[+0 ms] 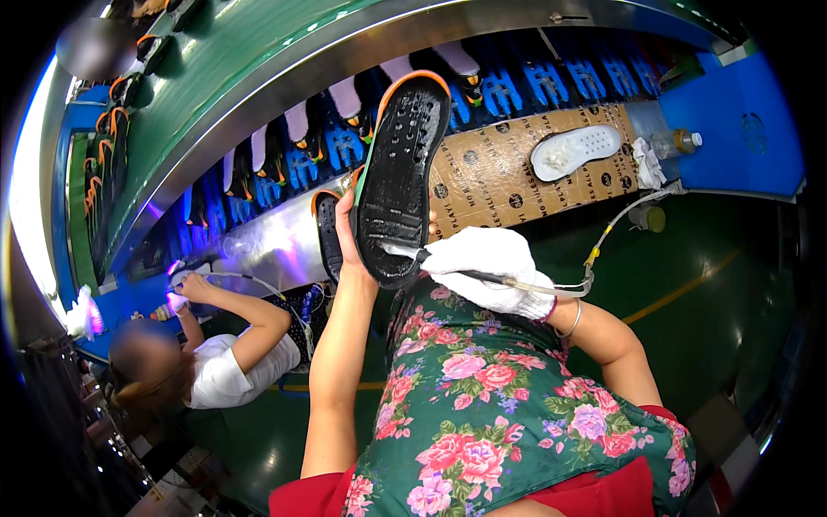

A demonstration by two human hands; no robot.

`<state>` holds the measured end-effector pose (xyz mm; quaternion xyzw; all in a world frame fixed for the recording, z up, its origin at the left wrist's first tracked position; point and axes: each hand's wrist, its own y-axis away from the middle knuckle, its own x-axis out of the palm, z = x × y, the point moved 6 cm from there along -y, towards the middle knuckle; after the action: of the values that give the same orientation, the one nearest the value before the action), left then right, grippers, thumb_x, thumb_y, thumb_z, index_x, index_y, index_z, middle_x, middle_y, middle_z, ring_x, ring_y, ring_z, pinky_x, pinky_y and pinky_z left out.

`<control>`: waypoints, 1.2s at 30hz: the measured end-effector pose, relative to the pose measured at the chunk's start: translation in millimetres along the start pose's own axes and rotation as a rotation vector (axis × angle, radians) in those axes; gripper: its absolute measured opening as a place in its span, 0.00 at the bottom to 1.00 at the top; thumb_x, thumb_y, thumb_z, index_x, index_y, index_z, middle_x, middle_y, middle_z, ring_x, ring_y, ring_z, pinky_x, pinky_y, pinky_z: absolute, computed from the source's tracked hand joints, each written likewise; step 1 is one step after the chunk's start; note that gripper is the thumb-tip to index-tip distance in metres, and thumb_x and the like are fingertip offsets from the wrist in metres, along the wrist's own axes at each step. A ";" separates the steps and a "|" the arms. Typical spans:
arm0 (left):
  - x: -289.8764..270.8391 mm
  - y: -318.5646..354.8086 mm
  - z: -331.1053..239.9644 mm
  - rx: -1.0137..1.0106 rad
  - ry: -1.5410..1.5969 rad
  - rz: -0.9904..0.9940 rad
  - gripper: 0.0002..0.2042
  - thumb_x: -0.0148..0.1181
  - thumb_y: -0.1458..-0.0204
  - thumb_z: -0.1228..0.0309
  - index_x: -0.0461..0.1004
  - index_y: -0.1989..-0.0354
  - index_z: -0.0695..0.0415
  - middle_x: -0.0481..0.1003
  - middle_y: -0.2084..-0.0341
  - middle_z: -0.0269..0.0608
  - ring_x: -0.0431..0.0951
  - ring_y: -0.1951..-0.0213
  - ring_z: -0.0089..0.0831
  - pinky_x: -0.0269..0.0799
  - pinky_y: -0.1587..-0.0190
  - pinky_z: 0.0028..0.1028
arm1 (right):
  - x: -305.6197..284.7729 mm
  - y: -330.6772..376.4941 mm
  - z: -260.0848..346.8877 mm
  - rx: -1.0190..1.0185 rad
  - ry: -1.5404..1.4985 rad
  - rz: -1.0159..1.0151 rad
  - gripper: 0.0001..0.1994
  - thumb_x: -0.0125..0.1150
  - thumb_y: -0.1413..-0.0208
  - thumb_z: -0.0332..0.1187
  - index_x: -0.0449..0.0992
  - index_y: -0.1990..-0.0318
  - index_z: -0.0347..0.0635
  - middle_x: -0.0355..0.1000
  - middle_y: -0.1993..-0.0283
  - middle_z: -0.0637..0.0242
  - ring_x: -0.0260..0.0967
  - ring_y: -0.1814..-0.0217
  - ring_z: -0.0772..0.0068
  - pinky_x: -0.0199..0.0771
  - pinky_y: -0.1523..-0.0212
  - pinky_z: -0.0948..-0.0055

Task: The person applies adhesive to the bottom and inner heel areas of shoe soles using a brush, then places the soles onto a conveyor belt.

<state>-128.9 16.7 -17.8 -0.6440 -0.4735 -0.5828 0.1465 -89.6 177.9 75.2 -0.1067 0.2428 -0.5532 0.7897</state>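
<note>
My left hand [346,234] holds up a black shoe sole with an orange rim [401,164], its studded face turned toward me. My right hand [487,267], in a white glove, grips a thin brush tool [431,258] with a clear tube trailing from its back end. The brush tip touches the lower part of the sole. A second black sole [327,237] shows just behind my left hand. My floral apron [491,405] fills the lower middle.
A cardboard-covered bench [491,172] carries a white sole [575,148], a rag and a small bottle [676,142]. Blue racks with shoes [345,142] run along a green conveyor [224,77]. A co-worker in white [224,362] works at my left.
</note>
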 end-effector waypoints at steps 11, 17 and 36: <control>36.4 14.9 -49.2 0.315 -0.579 0.056 0.48 0.64 0.58 0.57 0.53 0.27 0.66 0.66 0.35 0.52 0.71 0.37 0.38 0.64 0.34 0.34 | -30.0 51.9 -60.7 0.658 -1.015 -0.268 0.08 0.66 0.47 0.22 0.82 0.60 0.30 0.79 0.69 0.58 0.71 0.77 0.78 0.67 0.78 0.82; 52.5 30.3 -60.1 0.440 -0.775 -0.016 0.52 0.68 0.63 0.56 0.53 0.26 0.64 0.63 0.33 0.50 0.67 0.33 0.36 0.57 0.30 0.33 | -32.3 86.2 -97.6 0.794 -1.013 -0.494 0.10 0.64 0.46 0.20 0.80 0.56 0.30 0.79 0.65 0.56 0.71 0.75 0.76 0.67 0.79 0.83; 66.2 34.3 4.3 0.376 -0.684 -0.044 0.57 0.71 0.64 0.56 0.45 0.24 0.58 0.66 0.36 0.49 0.73 0.40 0.38 0.69 0.37 0.35 | -143.9 11.5 -39.0 0.072 -0.634 -0.743 0.18 0.50 0.30 0.32 0.71 0.41 0.27 0.74 0.43 0.52 0.74 0.52 0.66 0.76 0.47 0.66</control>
<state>-108.0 31.5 52.3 -0.7526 -0.6073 -0.2405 0.0829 -138.6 319.3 74.8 -0.3220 -0.0832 -0.7460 0.5770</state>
